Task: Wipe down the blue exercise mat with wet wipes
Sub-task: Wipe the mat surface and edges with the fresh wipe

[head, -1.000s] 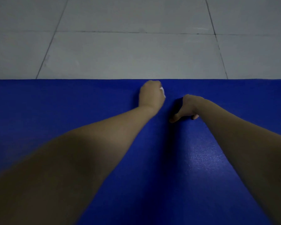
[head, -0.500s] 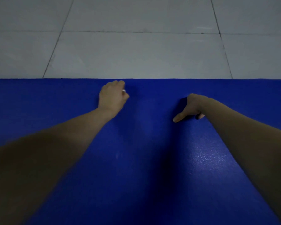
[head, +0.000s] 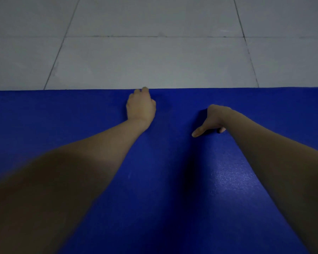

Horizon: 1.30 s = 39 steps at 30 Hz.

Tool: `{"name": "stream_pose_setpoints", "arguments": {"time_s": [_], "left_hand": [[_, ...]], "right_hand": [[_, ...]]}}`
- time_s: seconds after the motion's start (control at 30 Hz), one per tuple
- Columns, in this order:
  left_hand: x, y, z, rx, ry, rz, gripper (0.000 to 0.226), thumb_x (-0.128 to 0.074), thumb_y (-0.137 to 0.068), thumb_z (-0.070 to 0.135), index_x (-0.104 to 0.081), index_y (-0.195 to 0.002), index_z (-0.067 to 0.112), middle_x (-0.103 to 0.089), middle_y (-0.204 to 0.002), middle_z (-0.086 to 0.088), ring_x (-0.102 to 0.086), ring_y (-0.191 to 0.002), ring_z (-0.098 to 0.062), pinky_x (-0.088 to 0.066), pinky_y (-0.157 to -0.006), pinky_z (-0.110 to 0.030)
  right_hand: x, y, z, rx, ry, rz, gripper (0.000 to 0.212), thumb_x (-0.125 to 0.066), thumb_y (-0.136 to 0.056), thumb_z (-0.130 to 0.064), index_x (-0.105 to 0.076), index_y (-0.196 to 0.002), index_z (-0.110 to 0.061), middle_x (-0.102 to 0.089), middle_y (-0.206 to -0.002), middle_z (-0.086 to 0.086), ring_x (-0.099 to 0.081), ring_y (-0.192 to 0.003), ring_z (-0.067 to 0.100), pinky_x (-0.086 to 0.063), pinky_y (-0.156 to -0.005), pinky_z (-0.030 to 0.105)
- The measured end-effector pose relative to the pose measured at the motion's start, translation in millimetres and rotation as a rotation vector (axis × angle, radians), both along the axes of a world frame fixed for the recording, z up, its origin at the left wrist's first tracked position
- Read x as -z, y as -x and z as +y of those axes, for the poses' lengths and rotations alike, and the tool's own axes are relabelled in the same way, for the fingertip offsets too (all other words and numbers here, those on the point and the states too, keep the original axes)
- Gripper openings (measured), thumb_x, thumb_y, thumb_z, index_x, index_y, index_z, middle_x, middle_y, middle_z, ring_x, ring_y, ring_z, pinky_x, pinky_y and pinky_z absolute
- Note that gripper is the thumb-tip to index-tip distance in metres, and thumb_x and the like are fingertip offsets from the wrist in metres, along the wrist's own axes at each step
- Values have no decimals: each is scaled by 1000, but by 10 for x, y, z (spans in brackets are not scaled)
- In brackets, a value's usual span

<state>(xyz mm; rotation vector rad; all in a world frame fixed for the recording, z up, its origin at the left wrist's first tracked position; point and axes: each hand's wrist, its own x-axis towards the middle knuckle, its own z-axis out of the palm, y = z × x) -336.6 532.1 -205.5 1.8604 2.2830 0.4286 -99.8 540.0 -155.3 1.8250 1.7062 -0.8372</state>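
The blue exercise mat [head: 165, 180] fills the lower part of the head view, and its far edge runs straight across the middle. My left hand [head: 140, 106] lies fisted, knuckles up, at that far edge, fingertips reaching the border. The wet wipe is hidden beneath this hand; no white shows now. My right hand [head: 210, 121] is propped on the mat to the right, thumb stretched toward me, fingers bent down onto the surface, nothing in it. Both bare forearms reach in from the bottom corners.
Beyond the mat lies a pale grey tiled floor [head: 154, 61] with dark grout lines. A wet sheen shows on the mat [head: 229, 176] beside my right forearm.
My left hand swept left along the mat's far edge, then came back a little to the right and forward to the border. The wipe's white corner is no longer visible. My right hand stayed put.
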Motion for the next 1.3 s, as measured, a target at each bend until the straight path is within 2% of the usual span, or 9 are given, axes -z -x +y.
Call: {"name": "stream_pose_setpoints", "arguments": {"time_s": [0.13, 0.33, 0.57, 0.67, 0.87, 0.97, 1.07, 1.17, 1.3], "left_hand": [[-58, -536, -64, 203, 37, -1, 21, -59, -99, 24, -58, -112, 7, -60, -113, -15, -57, -98, -32, -34, -69, -37], [-91, -232, -222, 351, 11, 86, 11, -51, -96, 18, -57, -97, 9, -54, -93, -7, -53, -86, -29, -33, -64, -37], [-60, 932, -354, 35, 65, 92, 13, -56, -91, 18, -55, -89, 5, -58, -91, -14, -49, -75, -29, -34, -59, -37], [-66, 1081, -415, -118, 83, 68, 14, -56, -93, 18, -54, -90, 4, -57, -89, -12, -49, -75, -27, -33, -58, -36], [-57, 499, -370, -81, 68, -8, 13, -52, -91, 13, -47, -81, 7, -53, -82, -8, -45, -68, -22, -23, -48, -31], [-57, 41, -349, -9, 55, -48, 10, -51, -90, 14, -46, -83, 9, -58, -89, -10, -50, -74, -27, -29, -56, -34], [-73, -572, -420, 133, 61, -74, 14, -54, -95, 20, -56, -100, 7, -61, -105, -13, -57, -90, -33, -34, -67, -37], [-52, -882, -523, 248, 30, -64, 19, -54, -101, 26, -57, -111, 10, -60, -108, -9, -56, -94, -28, -39, -74, -35], [-45, -500, -561, 337, -12, 7, 11, -50, -98, 22, -52, -93, 13, -56, -91, -5, -53, -81, -24, -36, -70, -33]], "right_hand": [[-9, -2, -2, 20, 12, 11, 97, -93, -47, -63, -43, -111, -12, -58, -96, 6, -72, -81, 28, -59, -88, 46], [-21, 1, -11, 44, 11, 31, 99, -94, -46, -63, -43, -115, -15, -53, -96, 5, -70, -86, 29, -58, -89, 47], [8, -13, -17, 35, 11, 29, 99, -93, -44, -66, -46, -113, -13, -58, -97, 6, -69, -87, 28, -59, -88, 47], [7, 0, -13, 24, 7, 27, 97, -93, -45, -65, -44, -112, -14, -58, -96, 6, -69, -87, 28, -58, -89, 47], [37, -3, -3, 6, 0, 13, 83, -92, -44, -67, -45, -91, -17, -63, -93, 7, -68, -88, 29, -57, -91, 48], [40, 1, 2, -2, -3, 8, 82, -92, -45, -67, -43, -90, -18, -61, -94, 6, -68, -88, 28, -57, -91, 47], [20, -6, 9, -21, -16, 1, 80, -91, -46, -68, -45, -89, -17, -64, -92, 6, -70, -81, 26, -58, -88, 45], [7, -4, 8, -40, -10, -17, 81, -89, -47, -69, -48, -89, -15, -66, -90, 7, -71, -76, 25, -59, -85, 41], [1, 0, 6, -17, -13, 7, 87, -91, -45, -68, -45, -97, -15, -62, -93, 7, -71, -79, 27, -60, -85, 44]]}}
